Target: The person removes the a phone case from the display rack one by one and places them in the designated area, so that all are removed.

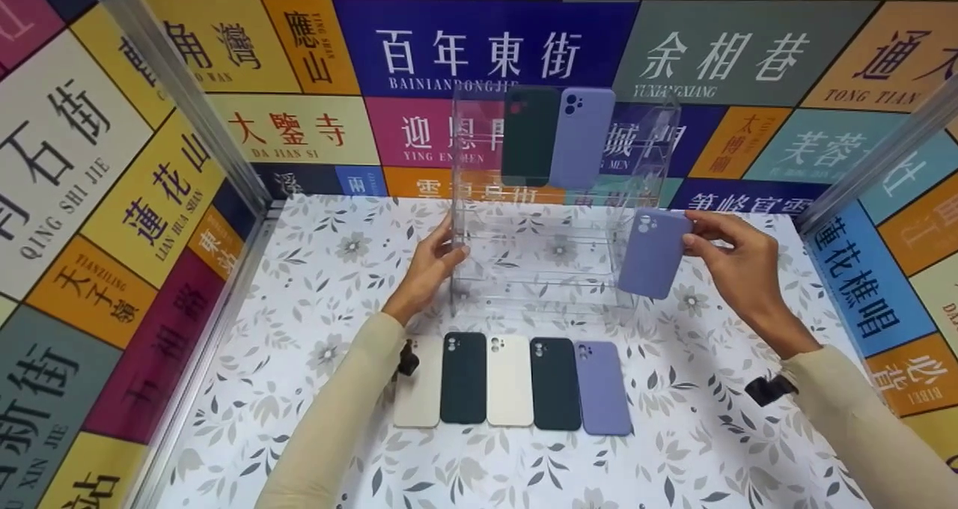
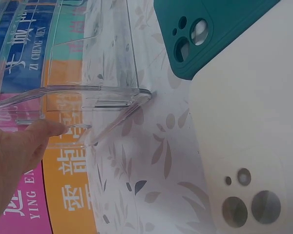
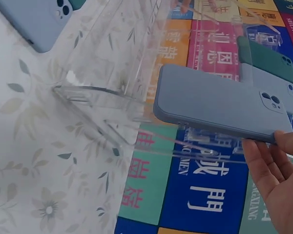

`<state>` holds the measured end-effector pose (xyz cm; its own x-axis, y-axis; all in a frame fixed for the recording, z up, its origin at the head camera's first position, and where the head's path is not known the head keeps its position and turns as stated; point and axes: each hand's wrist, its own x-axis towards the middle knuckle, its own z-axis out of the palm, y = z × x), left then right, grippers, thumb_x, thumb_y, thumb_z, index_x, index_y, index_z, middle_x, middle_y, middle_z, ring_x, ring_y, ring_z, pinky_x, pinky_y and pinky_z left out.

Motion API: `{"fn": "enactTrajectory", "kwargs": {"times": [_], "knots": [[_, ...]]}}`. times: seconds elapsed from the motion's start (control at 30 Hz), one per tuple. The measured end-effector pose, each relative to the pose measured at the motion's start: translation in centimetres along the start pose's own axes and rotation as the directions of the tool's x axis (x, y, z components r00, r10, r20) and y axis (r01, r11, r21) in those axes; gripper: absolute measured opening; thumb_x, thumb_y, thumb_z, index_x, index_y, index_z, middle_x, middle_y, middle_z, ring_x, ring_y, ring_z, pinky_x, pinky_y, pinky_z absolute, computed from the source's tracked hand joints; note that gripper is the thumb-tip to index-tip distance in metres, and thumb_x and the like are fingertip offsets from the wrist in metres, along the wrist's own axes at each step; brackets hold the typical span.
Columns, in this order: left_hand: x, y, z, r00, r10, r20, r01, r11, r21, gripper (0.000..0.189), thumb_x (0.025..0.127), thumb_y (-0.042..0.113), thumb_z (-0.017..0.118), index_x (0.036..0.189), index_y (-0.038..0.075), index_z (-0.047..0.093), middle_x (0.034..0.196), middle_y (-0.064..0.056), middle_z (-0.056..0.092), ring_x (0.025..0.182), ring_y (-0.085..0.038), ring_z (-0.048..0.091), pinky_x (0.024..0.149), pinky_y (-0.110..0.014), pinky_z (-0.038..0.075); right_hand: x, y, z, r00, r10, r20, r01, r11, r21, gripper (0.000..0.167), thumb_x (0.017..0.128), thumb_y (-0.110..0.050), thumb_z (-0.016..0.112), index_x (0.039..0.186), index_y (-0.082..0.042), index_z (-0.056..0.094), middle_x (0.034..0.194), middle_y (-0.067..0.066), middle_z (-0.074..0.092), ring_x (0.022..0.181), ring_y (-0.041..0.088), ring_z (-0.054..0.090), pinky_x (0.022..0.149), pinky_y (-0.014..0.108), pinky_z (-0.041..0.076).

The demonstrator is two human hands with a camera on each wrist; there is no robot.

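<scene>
My right hand (image 1: 741, 258) pinches a purple phone case (image 1: 650, 254) by its right edge, holding it nearly upright with the camera cutouts at the top. The case hangs beside the right end of a clear tiered display stand (image 1: 539, 279). At the left side of that stand, my left hand (image 1: 428, 273) grips its edge, the thumb (image 2: 53, 127) in front. High on the stand, a dark green phone case (image 1: 530, 138) leans beside another purple phone case (image 1: 584, 136). The lower tiers hold no cases.
In front of the stand, several phone cases lie in a row: a cream case (image 1: 418, 393) partly behind the left wrist, then dark green (image 1: 464, 378), cream (image 1: 510, 382), dark green (image 1: 555, 384) and purple. Signboard-printed walls (image 1: 486, 41) enclose the floral tabletop (image 1: 299, 419).
</scene>
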<state>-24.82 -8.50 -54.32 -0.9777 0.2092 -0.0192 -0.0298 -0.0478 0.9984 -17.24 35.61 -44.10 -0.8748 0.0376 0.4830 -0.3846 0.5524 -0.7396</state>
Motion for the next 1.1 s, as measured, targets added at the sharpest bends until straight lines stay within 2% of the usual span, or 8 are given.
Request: {"fn": "enactTrajectory", "kwargs": {"times": [0.1, 0.27, 0.47, 0.7, 0.87, 1.1], "knots": [[0.1, 0.0, 0.1, 1.0, 0.008, -0.001, -0.008, 1.0, -0.017, 0.081, 0.105, 0.002, 0.064, 0.175, 0.022, 0.029, 0.166, -0.024, 0.047, 0.142, -0.043, 0.057, 0.118, -0.067, 0.043, -0.7, 0.7, -0.6, 1.0, 0.004, -0.001, -0.004, 1.0, -0.009, 0.04, 0.096, 0.014, 0.076, 0.133, 0.0, 0.078, 0.11, 0.021, 0.076, 0.093, 0.002, 0.073, 0.08, 0.014, 0.06], [0.0, 0.1, 0.0, 1.0, 0.013, -0.003, -0.013, 1.0, -0.007, 0.082, 0.103, 0.001, 0.064, 0.175, 0.022, 0.03, 0.167, -0.025, 0.046, 0.143, -0.046, 0.056, 0.118, -0.062, 0.046, -2.4, 2.0, -1.5, 1.0, 0.028, 0.013, -0.027, 0.999, -0.027, 0.039, 0.096, 0.013, 0.076, 0.133, 0.0, 0.078, 0.105, 0.021, 0.075, 0.092, 0.001, 0.073, 0.079, 0.014, 0.06], [0.0, 0.1, -0.1, 1.0, -0.009, 0.018, 0.009, 1.0, -0.011, 0.083, 0.105, 0.005, 0.064, 0.176, 0.029, 0.028, 0.169, -0.019, 0.045, 0.147, -0.046, 0.052, 0.122, -0.065, 0.042, -4.5, 3.5, -2.4, 0.996, 0.082, 0.023, -0.081, 0.996, -0.029, 0.039, 0.097, 0.013, 0.076, 0.134, 0.002, 0.077, 0.102, 0.017, 0.075, 0.09, 0.001, 0.073, 0.079, 0.015, 0.06], [0.0, 0.0, -0.2, 1.0, -0.006, 0.015, 0.006, 1.0, 0.004, 0.082, 0.105, 0.006, 0.065, 0.176, 0.029, 0.028, 0.169, -0.019, 0.045, 0.147, -0.042, 0.054, 0.121, -0.061, 0.045, -6.6, 4.8, -2.8, 0.993, 0.109, 0.055, -0.108, 0.994, -0.03, 0.038, 0.096, 0.014, 0.076, 0.133, 0.005, 0.076, 0.097, 0.009, 0.075, 0.088, 0.001, 0.073, 0.077, 0.016, 0.061], [0.0, -0.1, -0.3, 1.0, -0.001, 0.022, 0.0, 1.0, 0.02, 0.081, 0.107, 0.007, 0.064, 0.176, 0.029, 0.028, 0.169, -0.02, 0.044, 0.149, -0.044, 0.051, 0.121, -0.06, 0.045, -7.9, 5.2, -2.8, 0.986, 0.135, 0.094, -0.132, 0.991, -0.037, 0.037, 0.097, 0.015, 0.074, 0.132, 0.006, 0.076, 0.098, 0.01, 0.075, 0.089, 0.001, 0.074, 0.076, 0.019, 0.062], [0.0, -0.1, -0.2, 0.999, 0.013, 0.029, -0.014, 1.0, 0.008, 0.08, 0.107, 0.004, 0.063, 0.176, 0.027, 0.028, 0.166, -0.019, 0.047, 0.148, -0.043, 0.051, 0.12, -0.057, 0.046, -9.6, 5.3, -2.7, 0.963, 0.209, 0.171, -0.198, 0.977, -0.076, 0.036, 0.1, 0.009, 0.075, 0.135, 0.003, 0.075, 0.102, 0.021, 0.074, 0.09, 0.0, 0.073, 0.076, 0.02, 0.063]]}}
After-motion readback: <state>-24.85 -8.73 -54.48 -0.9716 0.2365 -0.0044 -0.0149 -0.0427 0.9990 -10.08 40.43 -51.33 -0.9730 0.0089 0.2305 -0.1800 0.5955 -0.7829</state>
